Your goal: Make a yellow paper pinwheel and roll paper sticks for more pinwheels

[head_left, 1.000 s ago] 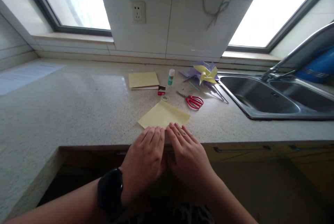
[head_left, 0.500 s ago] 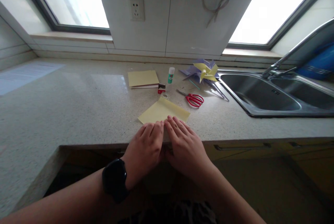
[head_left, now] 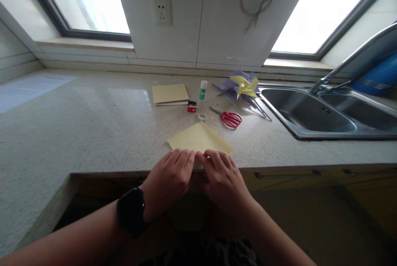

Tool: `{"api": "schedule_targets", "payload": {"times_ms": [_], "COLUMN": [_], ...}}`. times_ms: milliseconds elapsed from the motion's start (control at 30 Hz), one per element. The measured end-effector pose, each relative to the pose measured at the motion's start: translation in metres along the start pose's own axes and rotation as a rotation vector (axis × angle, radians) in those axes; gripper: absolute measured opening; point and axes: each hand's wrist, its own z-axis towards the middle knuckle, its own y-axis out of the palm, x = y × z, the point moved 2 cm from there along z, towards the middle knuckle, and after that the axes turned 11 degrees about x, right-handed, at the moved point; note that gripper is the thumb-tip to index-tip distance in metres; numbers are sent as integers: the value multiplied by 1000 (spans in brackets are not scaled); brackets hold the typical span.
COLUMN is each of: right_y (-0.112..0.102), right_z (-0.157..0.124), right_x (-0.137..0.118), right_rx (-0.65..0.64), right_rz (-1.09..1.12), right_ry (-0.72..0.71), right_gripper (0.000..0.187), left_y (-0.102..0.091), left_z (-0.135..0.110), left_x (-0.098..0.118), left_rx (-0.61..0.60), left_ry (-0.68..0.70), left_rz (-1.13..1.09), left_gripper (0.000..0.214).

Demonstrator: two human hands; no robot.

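Observation:
A sheet of yellow paper (head_left: 200, 137) lies at the counter's front edge with one corner pointing away from me. My left hand (head_left: 169, 177), below a black watch, has its fingers curled together over the near side of the sheet. Beside it, my right hand (head_left: 226, 181) has bent fingers closed on the same near side, the two hands' fingertips nearly touching. The thumbs and the paper's near part are largely hidden. Just beyond the far corner sits a small roll of tape (head_left: 202, 117). Red-handled scissors (head_left: 231, 119) lie to the right of it.
A glue stick (head_left: 203, 90) stands behind a small red box (head_left: 192, 106). To their left lies a yellow paper stack (head_left: 170, 93). Purple and yellow pinwheels (head_left: 248, 86) rest beside the steel sink (head_left: 297, 127). A white sheet (head_left: 34, 86) is at far left.
The yellow paper has turned a little and shifted right and towards me, uncovering the tape roll. My right hand's fingers, flat and stretched before, have bent and drawn back.

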Motion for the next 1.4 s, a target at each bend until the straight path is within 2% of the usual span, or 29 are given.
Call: {"api": "schedule_targets", "payload": {"times_ms": [200,467,667,800,900,1100,1267,1400], "right_y": [0,0,0,0,-1,-8,-6,-1], "right_z": [-5,-1,-3,-14,-18,-15,-18,-22], "right_x": [-3,-6,1,4,6,7,7,6], "right_rx": [83,48,103,173,216,239,252,312], "right_rz": [-2,-32,26,146,251,271,184,116], "right_ry": [35,82,35,21,31,-17,-84,-87], "right_gripper": [53,58,49,27,18,17,20,23], "left_y": [0,4,2,-1,-6,-17,-16,-15], "left_z": [-2,5,4,-2,-2,4,3,-1], "left_x": [-1,-7,-14,-13,-11,-8,-6,2], "left_rx": [69,48,42,156,195,206,211,218], "left_ry": [60,49,90,218,259,239,294,318], "left_rz": [-12,-95,-96,-81,-115,-147,-41,61], "left_gripper": [38,49,42,20,14,15,13,19]}}
